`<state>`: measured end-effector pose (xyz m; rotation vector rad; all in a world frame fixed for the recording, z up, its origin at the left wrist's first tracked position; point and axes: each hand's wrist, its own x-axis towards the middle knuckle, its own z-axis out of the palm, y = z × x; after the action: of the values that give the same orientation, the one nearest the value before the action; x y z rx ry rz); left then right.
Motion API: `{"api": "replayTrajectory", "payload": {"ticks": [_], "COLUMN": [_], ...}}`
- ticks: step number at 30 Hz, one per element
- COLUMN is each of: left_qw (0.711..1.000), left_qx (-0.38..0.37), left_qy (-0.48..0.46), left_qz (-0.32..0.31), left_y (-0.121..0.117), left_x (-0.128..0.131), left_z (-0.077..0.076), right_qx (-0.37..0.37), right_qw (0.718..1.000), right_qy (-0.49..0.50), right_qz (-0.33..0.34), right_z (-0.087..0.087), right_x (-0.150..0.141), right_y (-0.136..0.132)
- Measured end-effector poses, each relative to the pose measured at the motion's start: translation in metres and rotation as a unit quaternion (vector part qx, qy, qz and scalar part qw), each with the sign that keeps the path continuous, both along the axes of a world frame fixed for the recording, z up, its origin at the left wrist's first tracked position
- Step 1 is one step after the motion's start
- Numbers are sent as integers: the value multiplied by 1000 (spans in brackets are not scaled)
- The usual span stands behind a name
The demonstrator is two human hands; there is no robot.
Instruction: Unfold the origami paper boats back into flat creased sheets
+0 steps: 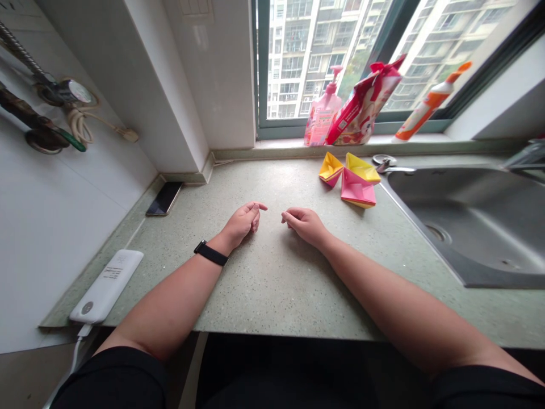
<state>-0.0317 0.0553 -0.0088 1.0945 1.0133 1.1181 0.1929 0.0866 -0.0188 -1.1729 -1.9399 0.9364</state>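
Note:
Over the middle of the speckled green countertop [255,295], my left hand [242,223] rests with its index finger pointing right and the other fingers curled under the thumb. A black band is on that wrist. Facing it across a small gap, my right hand [304,223] is loosely closed, fingers bent in toward the thumb. Nothing shows in either hand. Folded paper pieces lie beyond my right hand, close together: an orange-yellow one [331,168], a yellow one [361,168] and a pink one [358,190]. My hands do not touch them.
A steel sink [477,227] is set in at the right. Left lie a black phone [164,199] and a white power bank [107,287] with a cable. On the windowsill stand a pink pump bottle [321,116], a red bag [364,108] and an orange-white bottle [426,111].

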Motion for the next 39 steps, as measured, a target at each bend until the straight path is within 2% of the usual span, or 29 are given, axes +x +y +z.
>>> {"api": "replayTrajectory", "payload": {"ticks": [11, 24, 30, 34, 39], "left_qw": [1000, 997, 986, 982, 986], "left_qx": [1, 15, 39, 50, 55], "left_qy": [18, 64, 129, 167, 147], "left_qz": [-22, -34, -93, -73, -51], "left_y": [1, -2, -4, -1, 1], "left_x": [-1, 0, -4, -6, -5], "left_z": [2, 6, 6, 3, 0], "right_qx": [20, 57, 69, 77, 100], "right_qw": [1000, 995, 991, 988, 982], "right_qy": [-3, -60, -75, -98, -130], "right_qz": [19, 58, 83, 86, 95], "right_z": [-4, -6, -5, -3, -3], "right_x": [0, 0, 0, -1, -1], "right_y": [0, 6, 5, 5, 3]}}
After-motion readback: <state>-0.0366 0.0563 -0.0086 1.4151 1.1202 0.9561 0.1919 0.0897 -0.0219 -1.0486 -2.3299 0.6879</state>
